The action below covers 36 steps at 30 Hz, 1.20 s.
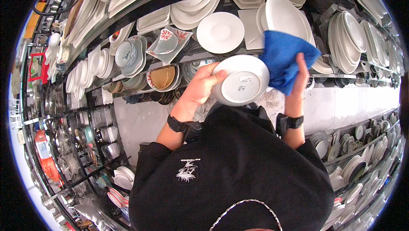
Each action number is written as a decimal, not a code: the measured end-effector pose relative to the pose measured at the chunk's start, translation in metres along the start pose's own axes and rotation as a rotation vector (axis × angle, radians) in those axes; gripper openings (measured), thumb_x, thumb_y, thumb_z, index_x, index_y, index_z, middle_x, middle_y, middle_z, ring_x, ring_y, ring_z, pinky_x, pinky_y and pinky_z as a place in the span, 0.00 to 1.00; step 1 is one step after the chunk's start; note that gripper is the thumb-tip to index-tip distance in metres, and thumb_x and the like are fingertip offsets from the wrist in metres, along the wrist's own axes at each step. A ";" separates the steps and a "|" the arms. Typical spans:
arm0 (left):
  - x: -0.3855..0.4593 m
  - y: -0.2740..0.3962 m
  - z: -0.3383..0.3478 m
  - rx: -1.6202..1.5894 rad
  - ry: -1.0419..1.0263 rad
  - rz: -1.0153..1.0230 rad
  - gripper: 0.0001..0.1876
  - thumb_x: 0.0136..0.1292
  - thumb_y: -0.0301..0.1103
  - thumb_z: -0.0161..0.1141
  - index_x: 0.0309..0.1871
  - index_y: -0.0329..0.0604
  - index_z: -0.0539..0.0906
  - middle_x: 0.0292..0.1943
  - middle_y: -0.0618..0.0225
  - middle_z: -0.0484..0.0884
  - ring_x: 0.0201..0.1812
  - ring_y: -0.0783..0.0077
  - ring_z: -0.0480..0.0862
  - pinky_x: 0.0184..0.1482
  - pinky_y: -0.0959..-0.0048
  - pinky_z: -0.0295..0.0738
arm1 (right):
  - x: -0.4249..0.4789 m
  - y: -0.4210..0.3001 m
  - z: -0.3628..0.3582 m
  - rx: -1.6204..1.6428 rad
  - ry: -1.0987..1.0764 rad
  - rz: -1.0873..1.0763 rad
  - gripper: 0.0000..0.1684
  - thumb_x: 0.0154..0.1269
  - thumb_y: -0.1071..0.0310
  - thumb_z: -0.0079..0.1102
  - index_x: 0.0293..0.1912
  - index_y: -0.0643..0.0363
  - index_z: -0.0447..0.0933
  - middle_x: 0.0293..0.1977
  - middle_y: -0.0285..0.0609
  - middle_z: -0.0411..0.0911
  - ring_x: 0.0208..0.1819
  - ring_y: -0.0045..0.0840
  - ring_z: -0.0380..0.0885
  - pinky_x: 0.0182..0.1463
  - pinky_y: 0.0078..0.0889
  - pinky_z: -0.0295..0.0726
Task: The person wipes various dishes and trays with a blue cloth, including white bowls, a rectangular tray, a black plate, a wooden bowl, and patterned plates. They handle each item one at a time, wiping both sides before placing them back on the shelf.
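Observation:
My left hand (203, 82) grips a white ceramic plate (241, 85) by its rim, thumb on the underside. The plate's underside faces up, showing the foot ring and a small label. In my right hand (300, 77) is a blue cloth (282, 60), bunched and hanging just right of the plate; part of the fingers is hidden behind it. Beyond the plate, a round white plate (220, 32) lies on the shelf. An oval white plate (284, 13) rests on others behind the cloth.
Ahead runs a shelf edge (131, 74) with patterned bowls (126, 53) and a star-marked square dish (169, 44). Stacked oval plates (348, 42) stand at the right. More racks of dishes (354, 167) lie behind me at right, and glassware (108, 133) at left.

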State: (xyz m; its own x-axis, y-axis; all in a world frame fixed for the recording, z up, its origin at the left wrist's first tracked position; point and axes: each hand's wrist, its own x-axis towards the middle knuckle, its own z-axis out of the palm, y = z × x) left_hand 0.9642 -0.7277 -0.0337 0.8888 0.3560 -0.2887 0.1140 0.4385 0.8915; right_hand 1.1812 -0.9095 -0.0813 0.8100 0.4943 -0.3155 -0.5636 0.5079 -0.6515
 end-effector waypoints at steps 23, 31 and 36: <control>0.082 -0.035 -0.033 1.565 0.288 0.812 0.16 0.61 0.29 0.63 0.53 0.41 0.80 0.54 0.61 0.84 0.54 0.57 0.84 0.52 0.63 0.82 | -0.007 -0.002 -0.043 0.188 0.089 0.042 0.28 0.71 0.56 0.57 0.62 0.65 0.69 0.58 0.50 0.76 0.56 0.39 0.78 0.65 0.46 0.74; 0.092 -0.050 -0.038 1.594 0.253 0.804 0.17 0.62 0.30 0.62 0.54 0.39 0.79 0.54 0.59 0.84 0.57 0.56 0.82 0.54 0.62 0.80 | -0.007 -0.016 -0.051 0.206 0.102 0.014 0.30 0.71 0.56 0.56 0.64 0.65 0.68 0.58 0.52 0.76 0.58 0.41 0.77 0.66 0.49 0.73; 0.097 -0.053 -0.042 1.624 0.225 0.799 0.17 0.64 0.30 0.61 0.55 0.38 0.79 0.56 0.58 0.82 0.58 0.54 0.81 0.56 0.62 0.79 | -0.012 -0.012 -0.048 0.270 0.086 0.072 0.30 0.71 0.56 0.57 0.63 0.65 0.68 0.58 0.52 0.76 0.57 0.42 0.77 0.65 0.49 0.73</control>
State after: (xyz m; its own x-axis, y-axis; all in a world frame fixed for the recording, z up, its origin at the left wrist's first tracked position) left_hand 1.0262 -0.6817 -0.1237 0.8862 0.2064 0.4149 0.1317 -0.9706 0.2016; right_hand 1.1862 -0.9553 -0.1023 0.7708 0.4799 -0.4190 -0.6333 0.6487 -0.4221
